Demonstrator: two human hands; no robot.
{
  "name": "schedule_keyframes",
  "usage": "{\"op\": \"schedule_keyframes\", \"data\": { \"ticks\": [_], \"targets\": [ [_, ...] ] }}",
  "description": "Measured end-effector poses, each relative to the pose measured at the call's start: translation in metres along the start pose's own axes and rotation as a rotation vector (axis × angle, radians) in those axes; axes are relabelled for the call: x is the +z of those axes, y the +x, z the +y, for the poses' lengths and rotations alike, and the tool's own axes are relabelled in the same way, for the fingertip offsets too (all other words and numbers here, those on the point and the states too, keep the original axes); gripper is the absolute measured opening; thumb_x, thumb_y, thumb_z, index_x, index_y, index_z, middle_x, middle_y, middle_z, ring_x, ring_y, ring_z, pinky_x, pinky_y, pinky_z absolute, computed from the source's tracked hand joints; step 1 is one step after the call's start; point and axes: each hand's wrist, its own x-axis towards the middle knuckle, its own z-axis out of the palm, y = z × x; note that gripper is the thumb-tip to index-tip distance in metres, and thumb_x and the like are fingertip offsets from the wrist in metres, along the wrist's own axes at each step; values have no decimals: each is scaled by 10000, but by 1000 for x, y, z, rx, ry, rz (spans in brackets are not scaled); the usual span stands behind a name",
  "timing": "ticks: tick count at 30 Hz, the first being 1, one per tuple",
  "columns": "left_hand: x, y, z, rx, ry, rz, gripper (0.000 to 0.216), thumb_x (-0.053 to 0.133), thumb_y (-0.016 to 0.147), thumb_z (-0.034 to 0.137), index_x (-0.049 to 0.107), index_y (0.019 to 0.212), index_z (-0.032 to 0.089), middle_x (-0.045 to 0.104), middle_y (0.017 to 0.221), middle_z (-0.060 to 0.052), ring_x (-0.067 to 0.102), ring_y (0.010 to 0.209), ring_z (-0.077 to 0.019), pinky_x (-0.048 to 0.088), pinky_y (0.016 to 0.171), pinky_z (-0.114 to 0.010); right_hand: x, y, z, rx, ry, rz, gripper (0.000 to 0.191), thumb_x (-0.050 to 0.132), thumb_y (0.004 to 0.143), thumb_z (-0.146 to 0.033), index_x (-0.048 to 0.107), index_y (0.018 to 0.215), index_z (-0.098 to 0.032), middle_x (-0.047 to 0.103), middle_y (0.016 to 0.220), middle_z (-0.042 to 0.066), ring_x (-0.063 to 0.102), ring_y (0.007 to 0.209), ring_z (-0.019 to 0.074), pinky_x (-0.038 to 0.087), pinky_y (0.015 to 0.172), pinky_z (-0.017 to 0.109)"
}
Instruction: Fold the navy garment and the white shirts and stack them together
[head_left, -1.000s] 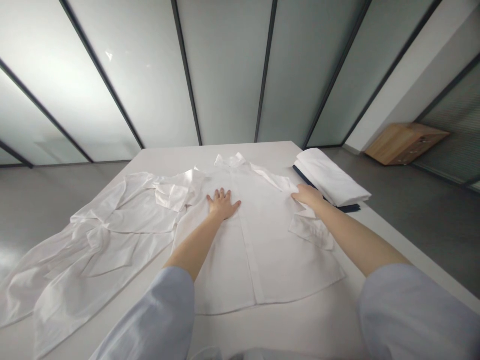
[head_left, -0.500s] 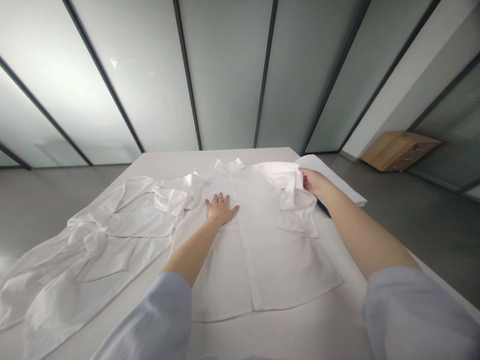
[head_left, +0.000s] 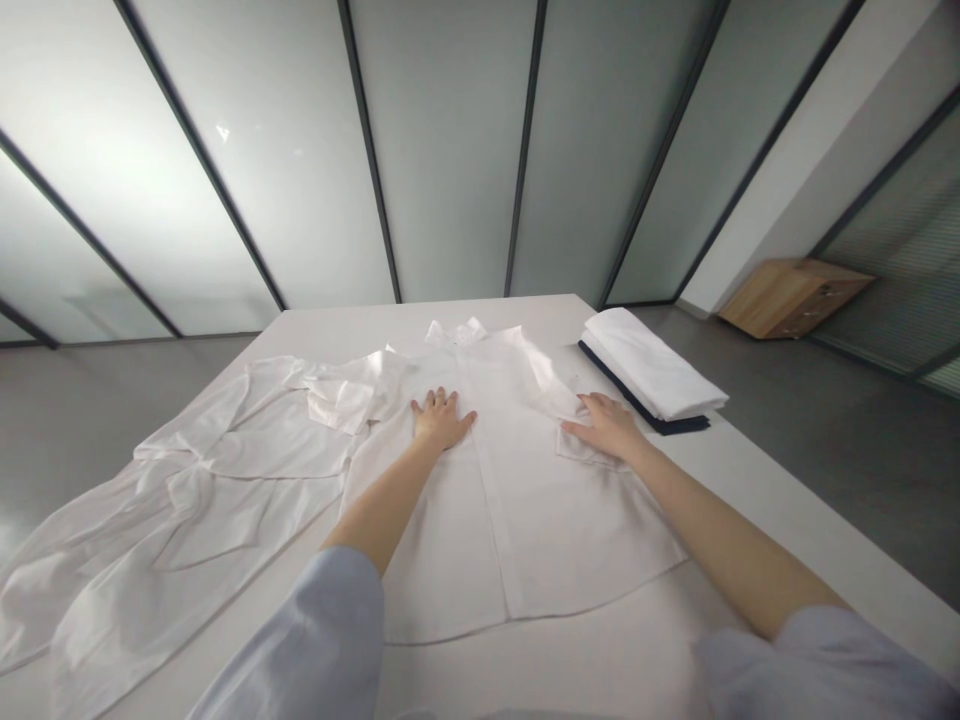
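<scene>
A white shirt (head_left: 555,530) lies spread on the white table, its collar (head_left: 456,332) toward the far edge and its hem toward me. My left hand (head_left: 442,420) rests flat on the middle of the shirt, fingers spread. Over at the shirt's right side, my right hand (head_left: 606,425) lies on the folded-in sleeve (head_left: 551,385), fingers stretched out and thumb apart. Part of that sleeve and its cuff is hidden beneath the right hand.
Left of the shirt lies another white garment (head_left: 247,440), rumpled and hanging toward the near left. At the table's right edge, a folded white cloth (head_left: 652,360) sits on a dark folded one (head_left: 682,425). A wooden cabinet (head_left: 787,298) stands on the floor beyond.
My right hand has let go of the sleeve's outer edge and come inward and down onto it. The sleeve now lies folded over the shirt. My left hand stays put.
</scene>
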Motion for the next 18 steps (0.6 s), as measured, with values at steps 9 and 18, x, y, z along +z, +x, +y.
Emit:
{"op": "schedule_keyframes", "data": {
  "ticks": [9, 18],
  "targets": [
    [-10, -2, 11, 154, -145, 102, 549, 431, 915, 510, 531, 1332, 167, 486, 1444, -148, 379, 1361, -303, 155, 1164, -506, -26, 32, 10, 168, 529, 6, 286, 602, 735, -400, 516, 526, -225, 533, 536, -3, 542, 629, 193, 375, 603, 298],
    [-21, -22, 97, 399, -1302, -269, 660, 726, 722, 550, 607, 1234, 150, 677, 1173, -124, 620, 1087, -281, 460, 960, -388, -24, 43, -54, 278, 1518, -72, 216, 635, 680, -432, 551, 704, -234, 615, 656, 19, 578, 639, 195, 443, 538, 294]
  ]
}}
